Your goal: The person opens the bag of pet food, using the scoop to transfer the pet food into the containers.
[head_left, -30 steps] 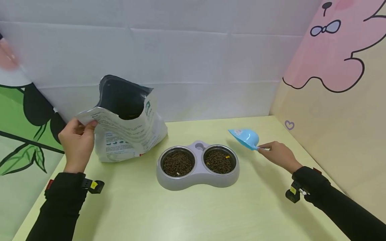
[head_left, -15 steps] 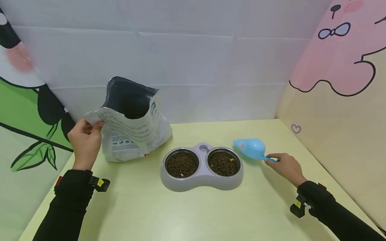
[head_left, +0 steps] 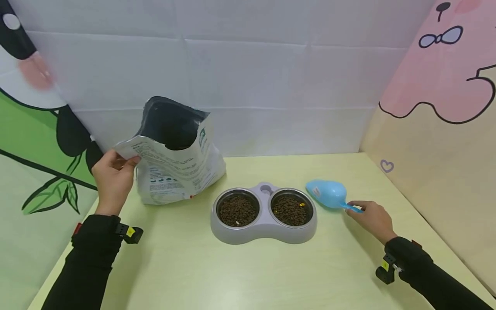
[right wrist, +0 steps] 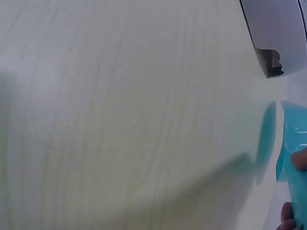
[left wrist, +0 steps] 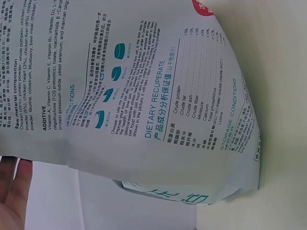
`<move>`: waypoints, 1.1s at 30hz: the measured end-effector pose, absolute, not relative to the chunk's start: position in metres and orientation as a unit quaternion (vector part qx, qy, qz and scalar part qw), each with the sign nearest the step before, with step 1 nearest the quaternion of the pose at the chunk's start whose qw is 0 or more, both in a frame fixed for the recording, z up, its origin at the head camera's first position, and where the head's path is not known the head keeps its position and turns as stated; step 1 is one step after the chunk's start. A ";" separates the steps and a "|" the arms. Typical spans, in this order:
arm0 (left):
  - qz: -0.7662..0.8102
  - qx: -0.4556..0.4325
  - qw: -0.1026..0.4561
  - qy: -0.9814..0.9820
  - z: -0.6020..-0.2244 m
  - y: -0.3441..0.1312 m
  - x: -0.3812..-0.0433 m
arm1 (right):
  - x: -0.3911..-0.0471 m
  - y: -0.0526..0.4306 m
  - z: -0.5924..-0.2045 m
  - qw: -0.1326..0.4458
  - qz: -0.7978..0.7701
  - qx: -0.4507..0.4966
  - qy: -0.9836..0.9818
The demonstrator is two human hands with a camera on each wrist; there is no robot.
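My left hand (head_left: 115, 178) pinches the top edge of a white pet food bag (head_left: 166, 185); its mouth gapes, showing a dark lining. Printed text covers the bag (left wrist: 120, 96) in the left wrist view, where fingertips show at the lower left. On the right, my right hand (head_left: 373, 219) grips the handle of a light blue scoop (head_left: 328, 193). The scoop is turned over, hollow side down, at or just above the table; contact cannot be told. In the right wrist view the scoop (right wrist: 293, 129) appears at the right edge with its shadow beside it.
Between the hands stands a grey double bowl stand (head_left: 263, 230) with two metal bowls of brown kibble (head_left: 238, 211). The pale yellow table (head_left: 232, 275) meets a white back wall (head_left: 271, 86) and a decorated right wall (head_left: 434, 163).
My right hand has lowered the scoop towards the table and turned it from tilted to hollow side down. The left hand keeps its hold on the bag's edge. The head view has shifted slightly.
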State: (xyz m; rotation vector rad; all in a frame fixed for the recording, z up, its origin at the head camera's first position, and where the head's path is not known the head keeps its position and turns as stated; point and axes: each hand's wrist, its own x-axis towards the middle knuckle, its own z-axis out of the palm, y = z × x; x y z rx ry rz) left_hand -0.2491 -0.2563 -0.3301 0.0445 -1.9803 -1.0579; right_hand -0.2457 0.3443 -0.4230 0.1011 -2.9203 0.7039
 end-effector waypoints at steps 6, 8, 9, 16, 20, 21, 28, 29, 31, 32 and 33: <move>-0.413 0.022 0.422 -0.807 -0.327 -0.262 -0.247 | -0.246 0.344 -0.428 0.071 0.237 0.037 -0.968; -0.410 0.025 0.418 -0.810 -0.326 -0.263 -0.246 | -0.247 0.345 -0.431 0.067 0.236 0.037 -0.969; -0.411 0.025 0.416 -0.811 -0.325 -0.264 -0.246 | -0.247 0.345 -0.432 0.063 0.237 0.035 -0.969; -0.416 0.030 0.412 -0.810 -0.324 -0.264 -0.243 | -0.245 0.345 -0.440 0.047 0.243 0.042 -0.968; -0.422 0.026 0.402 -0.812 -0.321 -0.265 -0.241 | -0.243 0.344 -0.443 0.043 0.219 0.052 -0.973; -0.425 0.025 0.397 -0.813 -0.320 -0.265 -0.241 | -0.243 0.343 -0.444 0.041 0.213 0.053 -0.975; -0.438 0.035 0.364 -0.822 -0.316 -0.268 -0.238 | -0.243 0.338 -0.445 0.009 0.223 0.050 -0.973; -0.438 0.035 0.361 -0.822 -0.316 -0.269 -0.238 | -0.243 0.337 -0.445 0.007 0.223 0.050 -0.973; -0.441 0.036 0.357 -0.823 -0.316 -0.270 -0.238 | -0.245 0.336 -0.444 0.002 0.221 0.052 -0.974; -0.443 0.037 0.354 -0.823 -0.317 -0.271 -0.238 | -0.247 0.335 -0.444 -0.001 0.221 0.054 -0.974; -0.447 0.039 0.350 -0.822 -0.317 -0.271 -0.238 | -0.249 0.335 -0.444 -0.005 0.223 0.055 -0.973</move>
